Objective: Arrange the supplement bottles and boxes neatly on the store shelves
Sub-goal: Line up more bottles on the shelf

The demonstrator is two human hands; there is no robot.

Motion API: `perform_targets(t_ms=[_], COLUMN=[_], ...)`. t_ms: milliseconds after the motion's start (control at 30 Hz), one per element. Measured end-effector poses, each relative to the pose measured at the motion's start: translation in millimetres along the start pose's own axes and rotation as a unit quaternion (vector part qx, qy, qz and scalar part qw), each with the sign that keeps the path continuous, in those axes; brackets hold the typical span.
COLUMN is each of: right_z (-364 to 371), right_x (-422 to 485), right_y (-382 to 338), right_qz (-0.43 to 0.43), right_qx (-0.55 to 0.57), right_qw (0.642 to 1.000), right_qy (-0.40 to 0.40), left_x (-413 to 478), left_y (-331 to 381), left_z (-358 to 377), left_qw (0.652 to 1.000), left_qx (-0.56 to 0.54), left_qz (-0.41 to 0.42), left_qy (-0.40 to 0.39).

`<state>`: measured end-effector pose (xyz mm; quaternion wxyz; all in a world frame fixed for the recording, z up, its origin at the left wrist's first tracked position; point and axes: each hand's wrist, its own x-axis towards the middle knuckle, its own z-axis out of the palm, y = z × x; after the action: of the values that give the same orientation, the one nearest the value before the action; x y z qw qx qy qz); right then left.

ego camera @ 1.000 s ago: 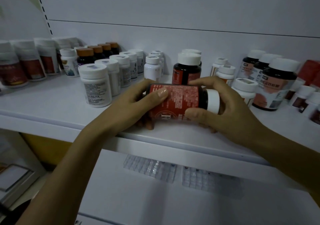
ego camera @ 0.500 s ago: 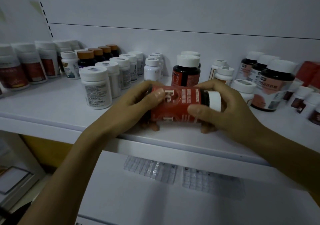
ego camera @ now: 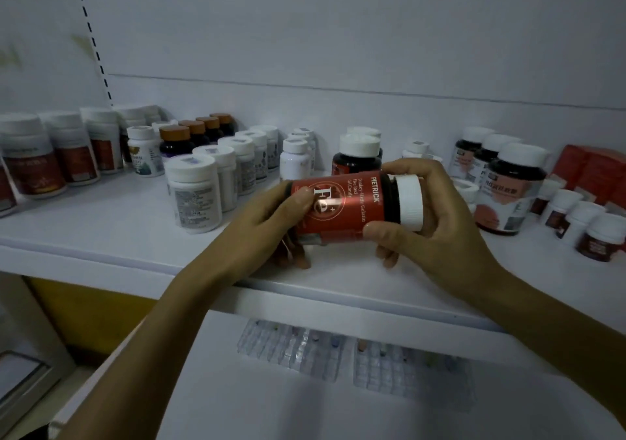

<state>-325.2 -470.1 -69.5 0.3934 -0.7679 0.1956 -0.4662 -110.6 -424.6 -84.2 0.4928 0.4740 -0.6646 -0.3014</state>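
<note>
A dark bottle with a red label [ego camera: 342, 206] and a white cap lies sideways in both my hands, just above the white shelf [ego camera: 101, 229], cap pointing right. My left hand [ego camera: 264, 226] grips its base end. My right hand [ego camera: 437, 226] wraps the cap end. The label's front, with large "Fe" lettering, faces up. A matching bottle [ego camera: 355, 158] stands upright right behind it.
Rows of white bottles [ego camera: 196, 195] stand at the left, with brown-capped dark bottles [ego camera: 176, 141] behind. Larger dark bottles [ego camera: 515, 189], small white ones [ego camera: 603, 236] and red boxes [ego camera: 596, 172] fill the right. Clear plastic trays [ego camera: 294, 351] lie on the lower shelf.
Both hands have rolled the bottle about its long axis, turning the label from its small-print side to the front with "Fe". The bottle stayed in place over the shelf.
</note>
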Motion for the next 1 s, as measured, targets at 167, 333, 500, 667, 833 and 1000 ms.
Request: perform_targets(t_ms=[167,333,500,667,833,1000], right_z=[-18.5,-52.5,-57.4,-48.7,-44.0,-60.5], right_x=[40.6,127.8,191.5,220.0,235.3,239.7], right_y=[-51.2,-65.3,-36.7,-2.5,35.3,50.2], right_qz=[-0.022,0.081,0.169,0.201,0.258,0.302], right_qx=[-0.03,-0.083,-0.233,-0.402,-0.493,-0.446], right_qw=[0.996,0.988,0.954,0.893,0.83,0.841], right_qy=[0.078,0.1,0.079,0.015,-0.037,-0.049], left_x=[11.3,57.6,95.0,99.1,102.3,102.2], left_y=[-2.6,-0.1,-11.3,-30.9,-36.2,-37.0], left_z=[5.8,14.7,29.7,37.0,36.7,37.1], left_qw=[0.995,0.977,0.989,0.992,0.988,0.988], left_qx=[0.089,0.205,0.144,0.105,0.116,0.116], left_qz=[0.02,-0.022,0.004,0.05,0.063,0.067], left_qy=[0.043,0.054,0.018,0.057,0.079,0.078])
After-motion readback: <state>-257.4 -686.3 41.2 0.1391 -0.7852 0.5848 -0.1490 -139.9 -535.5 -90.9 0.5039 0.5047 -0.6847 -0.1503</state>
